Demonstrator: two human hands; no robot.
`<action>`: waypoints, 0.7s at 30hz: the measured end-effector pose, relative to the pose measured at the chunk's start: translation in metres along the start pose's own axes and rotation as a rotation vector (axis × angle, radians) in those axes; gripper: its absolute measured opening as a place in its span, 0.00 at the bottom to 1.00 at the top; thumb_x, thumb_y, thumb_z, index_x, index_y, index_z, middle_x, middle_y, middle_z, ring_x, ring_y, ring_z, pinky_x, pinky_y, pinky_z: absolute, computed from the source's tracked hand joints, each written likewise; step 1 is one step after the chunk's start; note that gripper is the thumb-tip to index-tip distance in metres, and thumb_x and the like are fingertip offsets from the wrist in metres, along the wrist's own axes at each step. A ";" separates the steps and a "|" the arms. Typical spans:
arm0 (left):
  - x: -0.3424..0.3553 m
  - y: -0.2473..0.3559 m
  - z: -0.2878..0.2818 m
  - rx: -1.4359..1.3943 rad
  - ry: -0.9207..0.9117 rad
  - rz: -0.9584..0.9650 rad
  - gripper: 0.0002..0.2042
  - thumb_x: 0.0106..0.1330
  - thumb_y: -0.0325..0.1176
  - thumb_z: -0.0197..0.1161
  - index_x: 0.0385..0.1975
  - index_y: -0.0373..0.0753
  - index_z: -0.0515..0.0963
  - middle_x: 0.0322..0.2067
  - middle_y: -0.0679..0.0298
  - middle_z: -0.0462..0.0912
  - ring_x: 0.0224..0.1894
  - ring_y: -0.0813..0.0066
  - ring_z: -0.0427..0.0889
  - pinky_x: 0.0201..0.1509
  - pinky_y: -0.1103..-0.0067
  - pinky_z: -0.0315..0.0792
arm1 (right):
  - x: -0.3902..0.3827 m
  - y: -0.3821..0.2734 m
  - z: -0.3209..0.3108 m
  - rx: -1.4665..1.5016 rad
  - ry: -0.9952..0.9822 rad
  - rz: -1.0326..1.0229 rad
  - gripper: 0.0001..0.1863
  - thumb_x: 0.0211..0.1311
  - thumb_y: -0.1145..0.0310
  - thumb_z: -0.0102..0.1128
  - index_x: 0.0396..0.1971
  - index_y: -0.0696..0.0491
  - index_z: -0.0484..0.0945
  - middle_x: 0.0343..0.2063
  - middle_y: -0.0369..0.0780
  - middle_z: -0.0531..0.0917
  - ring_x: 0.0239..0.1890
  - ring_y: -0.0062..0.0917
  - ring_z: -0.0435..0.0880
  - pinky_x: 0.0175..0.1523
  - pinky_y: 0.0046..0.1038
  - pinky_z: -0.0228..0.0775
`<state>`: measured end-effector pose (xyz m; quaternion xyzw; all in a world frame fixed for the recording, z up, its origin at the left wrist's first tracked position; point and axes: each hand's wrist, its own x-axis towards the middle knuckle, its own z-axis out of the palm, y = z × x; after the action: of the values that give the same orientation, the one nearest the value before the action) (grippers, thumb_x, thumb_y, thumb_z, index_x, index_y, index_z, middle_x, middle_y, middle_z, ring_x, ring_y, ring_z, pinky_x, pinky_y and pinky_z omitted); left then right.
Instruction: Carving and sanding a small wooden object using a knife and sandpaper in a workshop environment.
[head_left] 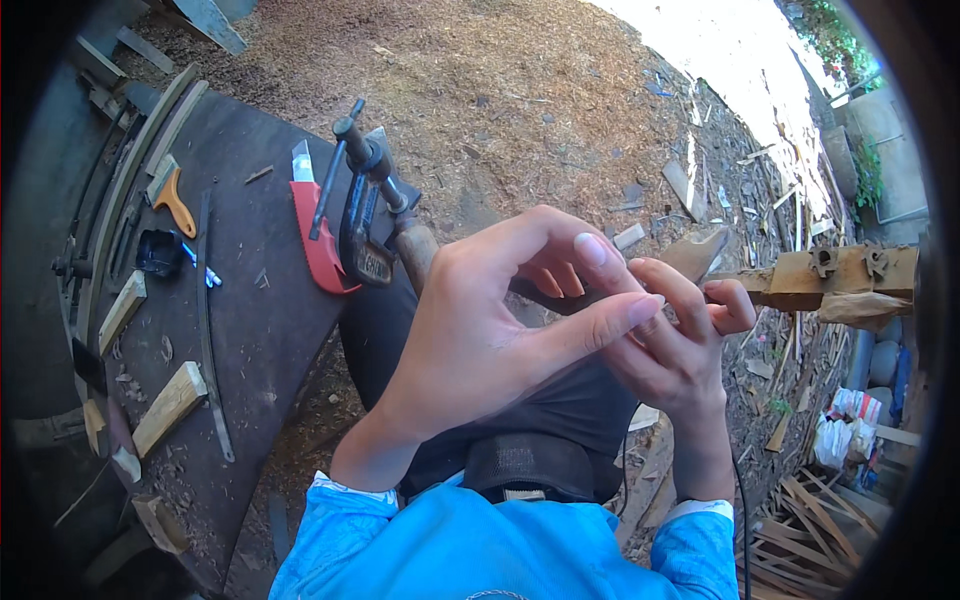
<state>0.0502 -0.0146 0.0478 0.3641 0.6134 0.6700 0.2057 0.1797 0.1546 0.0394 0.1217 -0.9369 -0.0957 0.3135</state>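
Observation:
My left hand point(490, 330) is curved over my right hand point(665, 345), its thumb and index finger lying against the right hand's fingers. The fingers of both hands are curled and overlap, so I cannot make out anything held in them. Behind them a long wooden piece point(420, 252) runs from a black C-clamp point(365, 245), partly hidden by my hands. A red utility knife point(318, 240) lies beside the clamp on the dark worktable point(260, 370).
On the table are an orange-handled scraper point(175, 203), a metal strip point(208, 340), a black cup point(160, 250) and several wood offcuts point(170, 410). A rusty beam point(840, 270) stands at the right. Wood shavings point(470, 100) cover the ground, with scrap strips point(810, 530) at lower right.

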 end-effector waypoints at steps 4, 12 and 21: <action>-0.022 0.013 0.012 -0.054 0.105 -0.012 0.16 0.58 0.30 0.80 0.40 0.32 0.82 0.38 0.58 0.88 0.42 0.75 0.87 0.49 0.79 0.79 | -0.006 -0.010 -0.018 0.026 -0.093 -0.022 0.07 0.59 0.51 0.67 0.37 0.30 0.85 0.47 0.15 0.82 0.49 0.16 0.80 0.57 0.39 0.48; -0.049 0.029 0.025 -0.128 0.207 -0.028 0.12 0.57 0.25 0.76 0.38 0.31 0.81 0.35 0.53 0.88 0.41 0.66 0.90 0.50 0.72 0.82 | -0.016 -0.023 -0.036 0.041 -0.207 -0.009 0.12 0.57 0.53 0.70 0.41 0.31 0.86 0.49 0.09 0.79 0.46 0.16 0.79 0.62 0.39 0.45; -0.062 0.038 0.025 -0.160 0.189 0.025 0.12 0.56 0.24 0.77 0.37 0.33 0.81 0.35 0.51 0.89 0.40 0.65 0.90 0.49 0.73 0.82 | -0.014 -0.035 -0.041 0.014 -0.126 0.062 0.22 0.57 0.62 0.73 0.51 0.24 0.84 0.43 0.10 0.76 0.44 0.13 0.78 0.61 0.35 0.50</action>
<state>0.1154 -0.0489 0.0693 0.2892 0.5700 0.7507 0.1668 0.2218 0.1208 0.0549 0.0885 -0.9587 -0.0870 0.2558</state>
